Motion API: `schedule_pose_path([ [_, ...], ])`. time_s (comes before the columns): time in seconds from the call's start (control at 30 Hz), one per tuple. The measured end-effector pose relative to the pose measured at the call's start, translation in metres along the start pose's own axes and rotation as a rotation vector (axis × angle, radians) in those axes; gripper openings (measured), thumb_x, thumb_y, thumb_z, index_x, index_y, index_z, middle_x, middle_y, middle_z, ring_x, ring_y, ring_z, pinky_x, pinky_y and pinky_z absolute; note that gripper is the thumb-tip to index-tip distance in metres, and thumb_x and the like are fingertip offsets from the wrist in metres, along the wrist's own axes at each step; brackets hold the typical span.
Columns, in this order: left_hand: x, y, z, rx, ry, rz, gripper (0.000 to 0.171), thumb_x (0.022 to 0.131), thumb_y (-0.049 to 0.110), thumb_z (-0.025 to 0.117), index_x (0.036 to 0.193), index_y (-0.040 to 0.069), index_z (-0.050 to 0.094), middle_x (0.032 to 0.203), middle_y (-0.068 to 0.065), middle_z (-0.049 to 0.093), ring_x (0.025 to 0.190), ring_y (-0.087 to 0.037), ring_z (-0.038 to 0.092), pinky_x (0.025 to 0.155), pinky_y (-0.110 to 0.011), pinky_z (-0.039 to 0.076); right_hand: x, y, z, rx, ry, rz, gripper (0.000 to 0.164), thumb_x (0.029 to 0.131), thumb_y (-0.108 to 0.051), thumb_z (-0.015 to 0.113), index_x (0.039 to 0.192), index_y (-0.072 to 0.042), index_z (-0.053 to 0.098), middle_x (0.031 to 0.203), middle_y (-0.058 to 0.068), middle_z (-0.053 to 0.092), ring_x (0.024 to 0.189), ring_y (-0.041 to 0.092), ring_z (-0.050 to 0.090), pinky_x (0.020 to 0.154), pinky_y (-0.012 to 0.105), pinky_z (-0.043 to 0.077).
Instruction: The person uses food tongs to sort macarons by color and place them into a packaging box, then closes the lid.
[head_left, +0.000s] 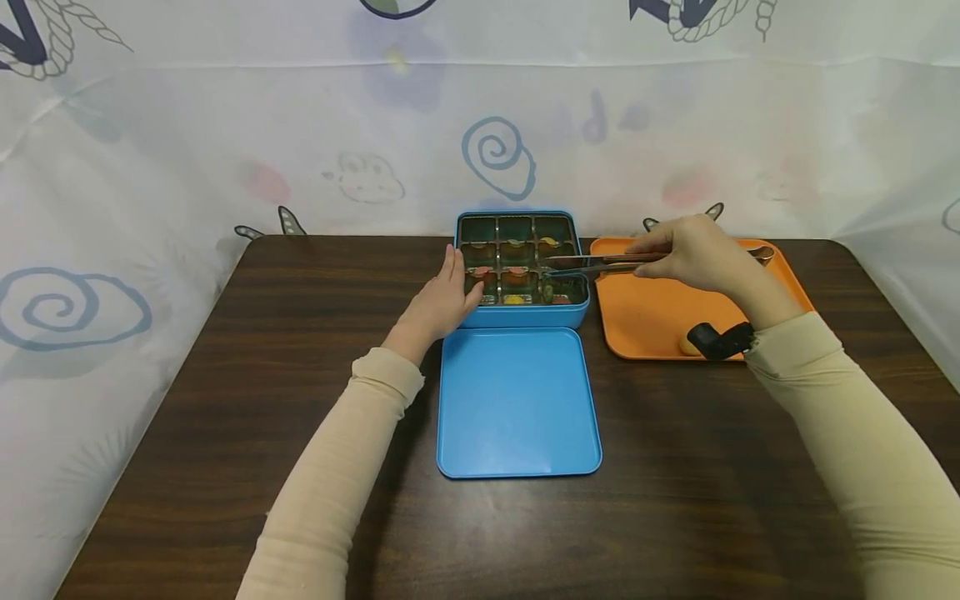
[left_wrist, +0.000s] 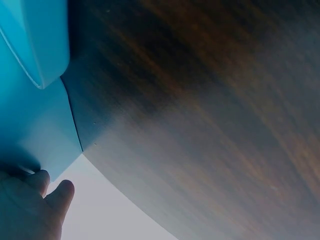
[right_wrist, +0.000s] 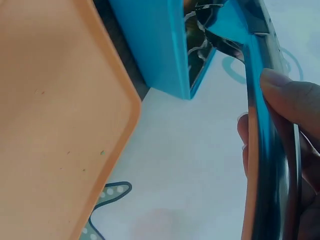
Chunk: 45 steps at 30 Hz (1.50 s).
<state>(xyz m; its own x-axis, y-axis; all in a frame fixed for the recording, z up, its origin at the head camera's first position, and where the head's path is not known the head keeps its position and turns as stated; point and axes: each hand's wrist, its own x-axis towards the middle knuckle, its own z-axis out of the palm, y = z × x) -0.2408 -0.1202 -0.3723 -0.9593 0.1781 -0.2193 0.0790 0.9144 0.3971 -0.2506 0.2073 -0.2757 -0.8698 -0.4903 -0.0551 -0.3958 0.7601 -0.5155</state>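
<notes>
A blue box (head_left: 525, 317) with a dark, gridded insert stands at the table's back edge. Small yellow, reddish and green pieces lie in several of its compartments; their kind is too small to tell. My left hand (head_left: 438, 307) rests against the box's left side, fingers extended. My right hand (head_left: 692, 257) grips shiny metal tongs (right_wrist: 275, 175) between thumb and fingers. The tongs' tips reach over the right part of the box, among the compartments. Whether anything sits between the tips I cannot tell.
A flat blue lid (head_left: 517, 404) lies in front of the box. To the right is an orange tray (head_left: 637, 321), with a small tan round piece (head_left: 687, 345) near its front edge, partly behind the right wrist's black camera (head_left: 720, 340). Patterned white cloth (head_left: 420, 150) hangs behind the table.
</notes>
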Motion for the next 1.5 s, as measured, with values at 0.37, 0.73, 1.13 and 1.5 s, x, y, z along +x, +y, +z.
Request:
schedule_pose_path([
  [0.37,0.000,0.000,0.000,-0.002,-0.007,-0.001,0.075,0.102,0.048,0.025,0.152,0.006,-0.011,0.160,-0.009,-0.017,0.141,-0.037,0.031,0.116,-0.047,0.029,-0.014,0.009,-0.007,-0.082,0.032,0.048,0.031,0.088,-0.017,0.067,0.118,-0.010,0.068,0.119,0.014,0.065,0.091,0.023,0.064,0.074,0.033,0.050],
  [0.73,-0.001,0.000,-0.001,-0.002,-0.010,0.004,0.075,0.102,0.047,0.025,0.151,0.006,-0.013,0.159,-0.009,-0.017,0.142,-0.037,0.028,0.116,-0.048,0.029,-0.047,0.053,-0.021,-0.057,-0.006,0.214,0.045,0.085,-0.035,0.070,0.124,-0.013,0.063,0.119,0.013,0.066,0.088,0.012,0.062,0.075,0.032,0.048],
  [1.13,0.000,0.000,0.001,-0.010,-0.008,-0.002,0.075,0.101,0.048,0.026,0.151,0.007,-0.013,0.160,-0.009,-0.017,0.140,-0.036,0.032,0.114,-0.047,0.032,-0.085,0.102,-0.018,-0.055,-0.063,0.329,0.064,0.082,-0.049,0.068,0.131,-0.009,0.055,0.121,0.018,0.062,0.090,0.010,0.057,0.075,0.038,0.048],
  [1.5,0.001,-0.001,0.001,-0.009,0.002,-0.004,0.075,0.101,0.047,0.027,0.151,0.007,-0.012,0.160,-0.009,-0.015,0.140,-0.037,0.033,0.115,-0.046,0.031,-0.115,0.137,-0.009,-0.082,-0.056,0.318,0.061,0.087,-0.040,0.067,0.130,0.001,0.054,0.122,0.030,0.058,0.080,-0.004,0.052,0.067,0.035,0.049],
])
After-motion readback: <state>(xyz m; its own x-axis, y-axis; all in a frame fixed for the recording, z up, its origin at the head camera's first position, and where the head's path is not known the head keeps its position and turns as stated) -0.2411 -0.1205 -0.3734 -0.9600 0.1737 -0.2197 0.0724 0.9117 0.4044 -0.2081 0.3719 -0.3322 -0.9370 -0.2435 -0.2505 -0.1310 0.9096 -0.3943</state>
